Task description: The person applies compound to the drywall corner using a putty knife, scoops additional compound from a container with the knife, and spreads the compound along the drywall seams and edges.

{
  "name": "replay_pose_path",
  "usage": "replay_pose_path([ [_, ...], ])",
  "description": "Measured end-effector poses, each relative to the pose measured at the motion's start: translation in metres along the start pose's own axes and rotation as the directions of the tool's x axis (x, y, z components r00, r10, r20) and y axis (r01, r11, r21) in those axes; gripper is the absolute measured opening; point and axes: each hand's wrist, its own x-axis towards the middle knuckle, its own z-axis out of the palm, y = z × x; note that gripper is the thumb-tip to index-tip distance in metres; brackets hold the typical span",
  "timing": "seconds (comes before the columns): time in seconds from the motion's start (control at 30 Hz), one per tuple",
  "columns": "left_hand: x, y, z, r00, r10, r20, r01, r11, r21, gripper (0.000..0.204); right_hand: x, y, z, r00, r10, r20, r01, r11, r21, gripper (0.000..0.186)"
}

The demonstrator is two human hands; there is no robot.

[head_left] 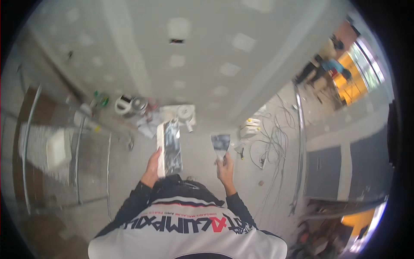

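My left hand (151,170) is closed round the side of a long mud pan (173,149), whose inside looks dark and shiny with pale smears along the edges. My right hand (225,171) grips the handle of a wide putty knife (221,143), its blade pointing away from me and partly smeared with pale compound. The knife is to the right of the pan, not touching it. Ahead stands a grey drywall wall (207,39) with whitish compound patches and seams.
Buckets (123,105) and a white container (185,113) stand at the wall's foot. Tangled cables (276,142) cover the floor at right, near small white boxes (251,129). Metal framing (79,159) rises at left. Another person (330,67) is far off at upper right.
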Motion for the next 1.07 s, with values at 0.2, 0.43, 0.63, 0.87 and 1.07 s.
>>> replay_pose_path([
  [0.2,-0.074,-0.017,0.030,0.959,0.278,-0.056,-0.284,0.947,-0.149,0.055,-0.011,-0.176,0.043,0.734,-0.537,0.417,0.573,0.818,0.046,0.061],
  [0.43,-0.185,0.013,0.222,0.779,0.495,-0.385,-0.532,0.846,0.011,0.047,0.064,-0.218,0.005,0.258,-0.684,0.682,0.809,0.539,0.235,0.072],
  [0.63,-0.184,-0.003,0.206,0.592,0.626,-0.507,-0.647,0.745,0.164,0.044,0.152,-0.177,0.059,0.372,-0.632,0.679,0.650,0.700,0.296,0.068],
  [0.87,-0.157,-0.034,0.154,0.439,0.649,-0.621,-0.805,0.591,0.049,0.044,0.233,-0.282,0.197,-0.086,-0.667,0.740,0.879,0.298,0.372,0.066],
  [1.07,-0.129,-0.050,0.145,0.339,0.621,-0.706,-0.899,0.435,-0.050,0.047,0.250,-0.341,0.377,-0.445,-0.103,0.890,0.892,-0.144,0.430,0.055],
])
